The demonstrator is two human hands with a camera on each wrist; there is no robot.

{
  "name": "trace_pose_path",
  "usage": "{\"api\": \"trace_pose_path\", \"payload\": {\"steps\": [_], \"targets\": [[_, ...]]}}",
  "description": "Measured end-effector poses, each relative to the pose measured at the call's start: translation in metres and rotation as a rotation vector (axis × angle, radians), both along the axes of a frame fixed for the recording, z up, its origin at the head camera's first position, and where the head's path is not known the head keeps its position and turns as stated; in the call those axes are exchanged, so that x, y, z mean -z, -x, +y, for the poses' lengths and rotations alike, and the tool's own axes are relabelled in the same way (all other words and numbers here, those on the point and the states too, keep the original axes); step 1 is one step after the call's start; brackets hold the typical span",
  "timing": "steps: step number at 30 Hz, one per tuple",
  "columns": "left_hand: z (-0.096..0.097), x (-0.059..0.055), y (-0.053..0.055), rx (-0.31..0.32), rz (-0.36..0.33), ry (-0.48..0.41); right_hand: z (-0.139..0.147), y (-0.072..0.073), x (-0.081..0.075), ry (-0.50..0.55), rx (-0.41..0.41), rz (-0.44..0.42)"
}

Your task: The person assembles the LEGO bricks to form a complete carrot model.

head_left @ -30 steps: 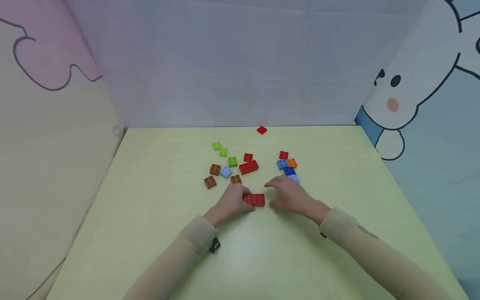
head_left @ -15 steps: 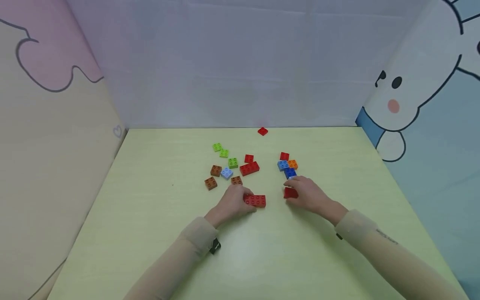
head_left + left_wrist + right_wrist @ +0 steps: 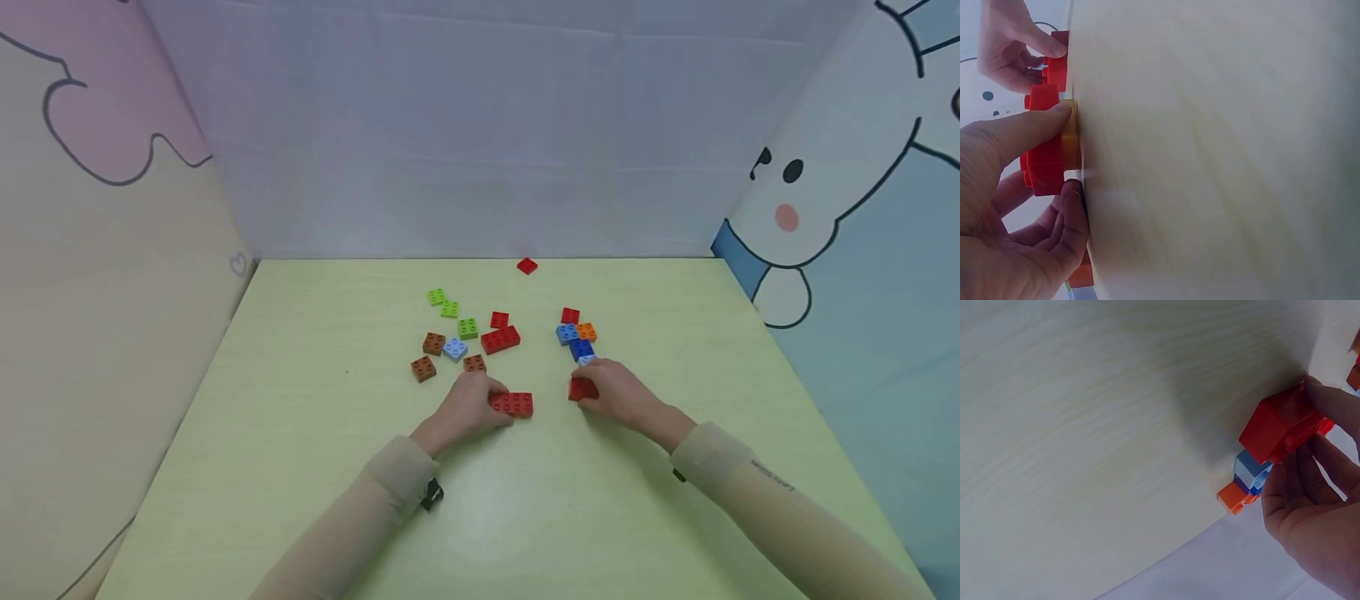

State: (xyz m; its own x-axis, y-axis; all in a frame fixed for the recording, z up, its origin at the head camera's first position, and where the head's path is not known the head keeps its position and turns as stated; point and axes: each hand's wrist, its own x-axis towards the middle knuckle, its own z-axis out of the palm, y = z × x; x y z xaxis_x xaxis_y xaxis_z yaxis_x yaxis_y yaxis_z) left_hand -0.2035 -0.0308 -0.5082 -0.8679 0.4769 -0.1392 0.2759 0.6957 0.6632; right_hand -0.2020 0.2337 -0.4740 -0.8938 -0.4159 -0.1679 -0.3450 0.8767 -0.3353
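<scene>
My left hand grips a long red building brick by its ends, near the middle of the table. Under that brick, the left wrist view shows a yellow brick against the tabletop. Off to the right, my right hand pinches another red brick between thumb and fingers. In the right wrist view this red brick is at the table surface, its far end partly covered by the thumb. A small gap separates the two held bricks.
Behind the right hand, blue bricks, an orange brick and a small red one cluster. Beyond the left hand lie brown, light blue, green and red bricks. One red piece sits near the back edge.
My right hand has moved right, away from the left hand's brick, and has taken hold of the other red brick. My left hand has kept its grip in nearly the same place.
</scene>
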Motion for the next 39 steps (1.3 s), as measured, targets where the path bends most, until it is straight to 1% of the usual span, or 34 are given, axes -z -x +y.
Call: {"api": "trace_pose_path", "payload": {"steps": [5, 17, 22, 25, 31, 35, 39], "targets": [[0.000, -0.001, 0.001, 0.001, 0.009, -0.007, -0.002, 0.001, 0.000, 0.006, -0.005, 0.003], [0.001, -0.002, 0.001, -0.014, -0.018, -0.012, -0.010, 0.002, -0.004, 0.063, 0.011, -0.009], [0.002, -0.002, 0.001, -0.013, -0.028, -0.010, -0.013, 0.001, -0.005, 0.101, 0.010, -0.006], [0.002, -0.002, 0.001, -0.009, -0.027, -0.011, -0.016, -0.001, -0.008, 0.148, 0.003, -0.012], [0.001, 0.001, 0.001, -0.008, -0.028, 0.004, -0.031, -0.006, -0.014, 0.240, -0.054, -0.037], [0.000, 0.001, 0.002, -0.009, -0.023, -0.010, -0.040, -0.007, -0.016, 0.261, -0.091, -0.013], [0.001, 0.001, 0.001, -0.006, -0.029, -0.015, -0.048, -0.009, -0.015, 0.263, -0.091, -0.025]]}}
